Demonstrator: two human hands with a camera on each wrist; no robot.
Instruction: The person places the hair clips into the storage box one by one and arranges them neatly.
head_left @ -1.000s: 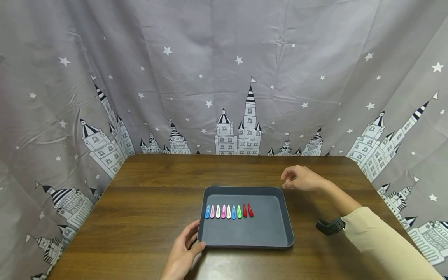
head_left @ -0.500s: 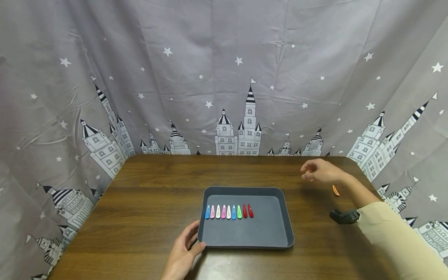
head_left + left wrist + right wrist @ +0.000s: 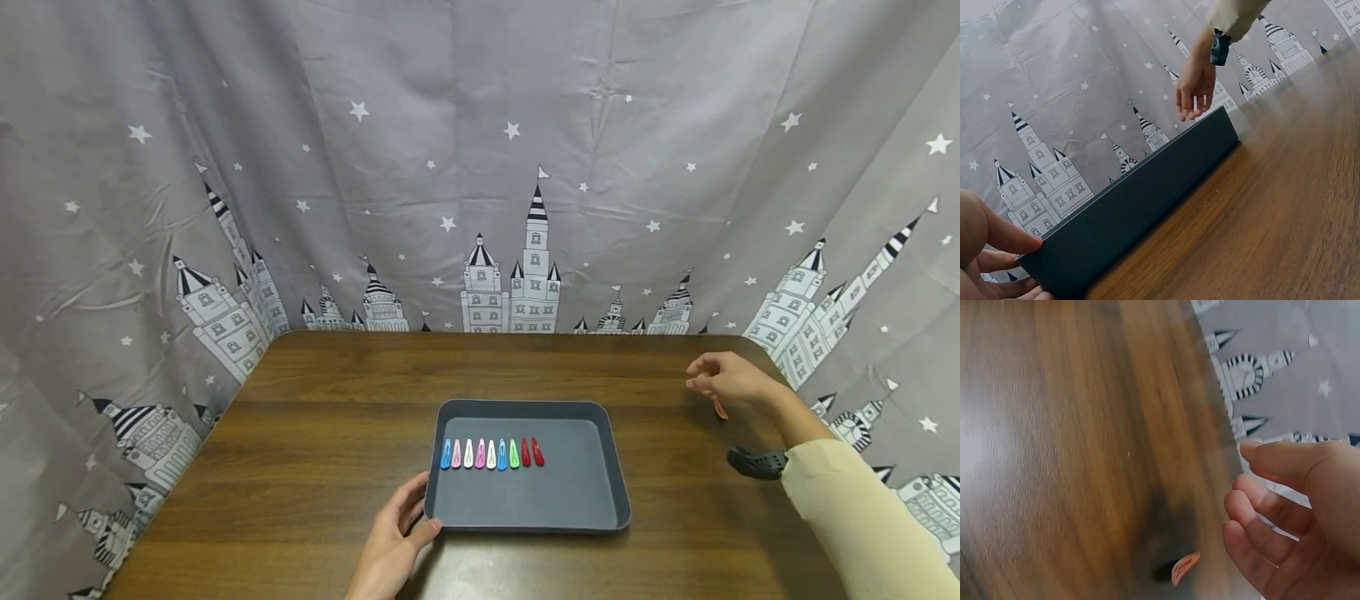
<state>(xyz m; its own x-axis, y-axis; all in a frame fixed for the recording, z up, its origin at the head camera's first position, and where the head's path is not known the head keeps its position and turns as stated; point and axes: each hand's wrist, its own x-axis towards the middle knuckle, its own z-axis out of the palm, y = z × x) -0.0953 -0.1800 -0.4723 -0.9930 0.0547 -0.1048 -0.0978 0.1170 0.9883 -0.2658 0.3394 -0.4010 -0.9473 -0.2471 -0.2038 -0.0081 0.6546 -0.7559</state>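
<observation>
A dark grey rectangular tray (image 3: 570, 492) lies on the wooden table. Along its left half, several snap hair clips (image 3: 480, 454) stand in a row: blue, pink, white, green and red. My left hand (image 3: 397, 533) grips the tray's near left corner, thumb at the front wall and fingers along the left side; the left wrist view shows the thumb (image 3: 1019, 237) at the rim. Over the table's right part hovers my right hand (image 3: 731, 379), fingers loosely bent and holding nothing. Just below it lies an orange snap hair clip (image 3: 1185, 569), partly covered by the hand in the head view.
The brown wooden table (image 3: 315, 467) reaches back to a grey curtain (image 3: 420, 167) printed with castles and stars. A black band (image 3: 757, 463) is on the right wrist, below a beige sleeve (image 3: 862, 508).
My right hand has moved right, away from the tray, to above the orange hair clip, which came into sight and is now partly covered. The left hand and tray stay put.
</observation>
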